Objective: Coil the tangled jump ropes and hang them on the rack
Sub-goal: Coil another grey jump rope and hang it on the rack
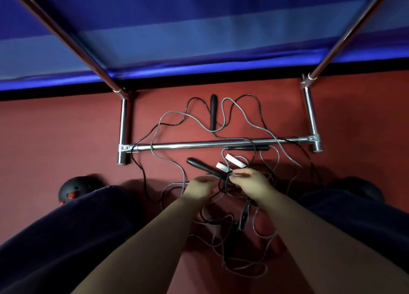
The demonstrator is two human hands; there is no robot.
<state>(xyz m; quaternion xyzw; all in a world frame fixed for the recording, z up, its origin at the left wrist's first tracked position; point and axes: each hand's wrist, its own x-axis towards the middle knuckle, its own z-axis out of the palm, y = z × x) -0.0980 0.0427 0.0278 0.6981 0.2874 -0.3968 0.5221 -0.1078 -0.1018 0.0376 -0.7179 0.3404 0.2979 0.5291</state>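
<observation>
The tangled thin black and grey jump ropes (223, 125) are lying on the red carpeted floor (55, 127), their cords running over and under the chrome base bar of the metal tube rack (199, 145) and spreading back between the person's legs. One black handle (213, 112) is lying behind the bar; another black handle (247, 148) is resting just beside the bar on the near side. Two white handles (230, 163) are sitting just beyond the hands.

The left hand (199, 186) is curling its fingers around a section of cord; exactly what it is gripping cannot be told. The right hand (250, 180) is pinching black cord at the near end of a slanted black handle (204, 166), where the cord is looping around it.

The rack's two chrome uprights are rising toward the camera at either side. A blue panel with a paler stripe (199, 28) is standing behind, meeting the floor at a black skirting. A black shoe with red markings (74, 188) is showing beside the left dark trouser leg (66, 238).
</observation>
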